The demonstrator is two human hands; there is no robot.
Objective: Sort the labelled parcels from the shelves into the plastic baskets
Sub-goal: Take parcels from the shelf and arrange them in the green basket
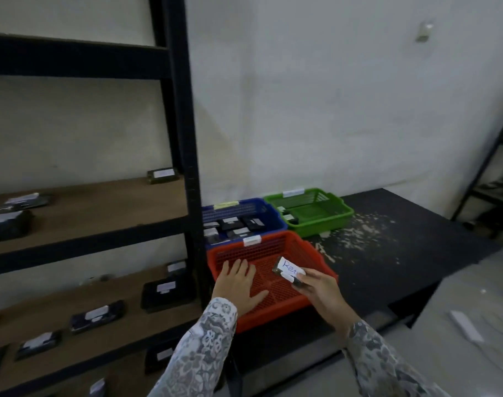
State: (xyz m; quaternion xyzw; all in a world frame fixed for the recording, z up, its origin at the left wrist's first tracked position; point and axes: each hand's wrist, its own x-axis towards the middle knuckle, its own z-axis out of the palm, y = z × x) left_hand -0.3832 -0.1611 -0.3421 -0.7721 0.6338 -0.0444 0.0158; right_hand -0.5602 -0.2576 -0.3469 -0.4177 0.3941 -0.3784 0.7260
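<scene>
My right hand (320, 287) pinches a small dark parcel (287, 272) by its near end, fingers closed around it, its white label reading "Ret…" facing up, held over the right side of the red basket (270, 250). My left hand (239, 285) lies flat with fingers spread, holding nothing, over that basket's near-left corner. Behind it on the black table (402, 253), the blue basket (244, 209) holds several parcels and the green basket (330, 213) a couple, with more on the wooden shelves (101, 204) to the left.

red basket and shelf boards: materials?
Red basket: looks like moulded plastic, slightly glossy, with a perforated grid in its walls and floor. Shelf boards: probably wood or fibreboard, matt brown, set in black frame rails that look like metal.
</scene>
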